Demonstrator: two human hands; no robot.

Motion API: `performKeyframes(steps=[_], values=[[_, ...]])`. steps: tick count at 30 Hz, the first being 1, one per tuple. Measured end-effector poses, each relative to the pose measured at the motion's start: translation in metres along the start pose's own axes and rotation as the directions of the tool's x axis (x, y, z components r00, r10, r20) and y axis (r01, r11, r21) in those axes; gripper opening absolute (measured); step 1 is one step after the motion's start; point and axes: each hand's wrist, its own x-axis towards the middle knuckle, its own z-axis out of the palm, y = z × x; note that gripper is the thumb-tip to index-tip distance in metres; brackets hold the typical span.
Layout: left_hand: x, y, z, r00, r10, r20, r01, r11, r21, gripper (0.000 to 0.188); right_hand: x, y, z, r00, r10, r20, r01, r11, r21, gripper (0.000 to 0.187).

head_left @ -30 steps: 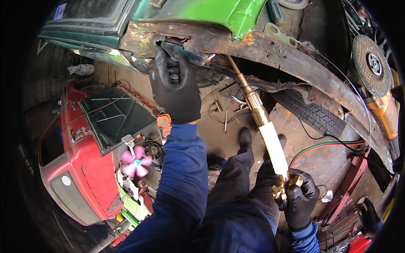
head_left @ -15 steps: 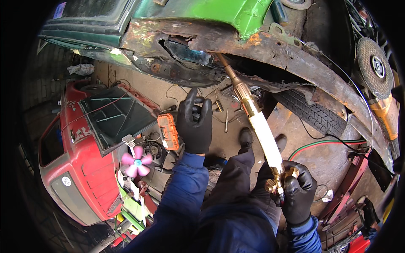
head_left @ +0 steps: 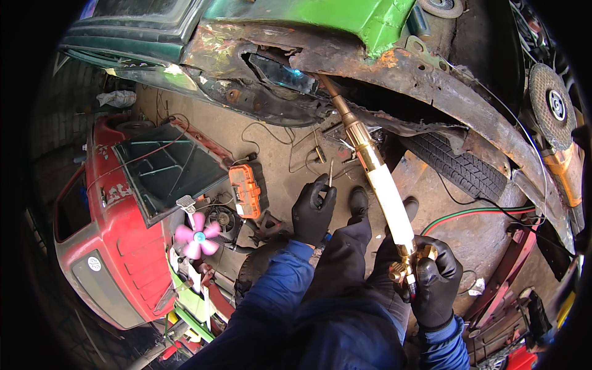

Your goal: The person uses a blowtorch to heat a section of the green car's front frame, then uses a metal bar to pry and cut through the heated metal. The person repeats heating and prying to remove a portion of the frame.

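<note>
My right hand (head_left: 435, 280), in a black glove, is closed around the lower end of a gas torch (head_left: 391, 203) beside its brass valves. The torch has a white handle and a long copper-coloured nozzle. Its tip reaches up to the rusty car body panel (head_left: 345, 50), beside a ragged hole. Blue light (head_left: 296, 72) shows in that hole. My gloved left hand (head_left: 311, 213) hangs in the air left of the torch, fingers loosely curled and apart, with nothing seen in it. A thin rod (head_left: 331, 172) on the floor shows just beyond its fingertips.
An orange-and-black case (head_left: 245, 191), a pink fan (head_left: 198, 237) and a red vehicle body (head_left: 126, 246) lie to the left. At right are a tyre (head_left: 456, 163), red and green hoses (head_left: 481, 208) and an angle grinder (head_left: 554, 105). Cables cross the floor.
My left hand has come down and to the right, closer to my body, with its fingers less raised. The right hand still holds the torch in nearly the same place.
</note>
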Motion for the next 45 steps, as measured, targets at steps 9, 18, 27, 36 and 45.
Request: performKeyframes(steps=[9,18,27,36,45], values=[[0.017,0.005,0.008,0.998,-0.041,-0.044,0.038,0.997,-0.061,0.036,0.001,0.004,0.002,0.996,-0.078,-0.041,0.078,0.997,-0.004,0.059],[0.093,0.064,0.021,0.973,-0.003,-0.231,-0.083,0.927,-0.365,0.025,-0.007,-0.002,0.003,0.997,-0.062,-0.052,0.062,0.998,-0.007,0.072],[0.114,0.087,0.020,0.971,0.015,-0.238,-0.103,0.927,-0.360,0.021,-0.011,0.007,-0.004,0.997,-0.052,-0.063,0.050,0.998,-0.024,0.070],[-0.019,-0.020,0.042,0.762,-0.129,0.635,0.049,0.989,0.142,0.029,-0.013,0.004,-0.009,0.994,-0.038,-0.102,0.042,0.999,0.029,0.063],[-0.250,-0.102,0.051,0.318,0.156,0.935,-0.578,0.814,0.061,0.020,0.004,-0.001,-0.022,0.989,-0.148,-0.023,0.146,0.987,-0.061,0.062]])
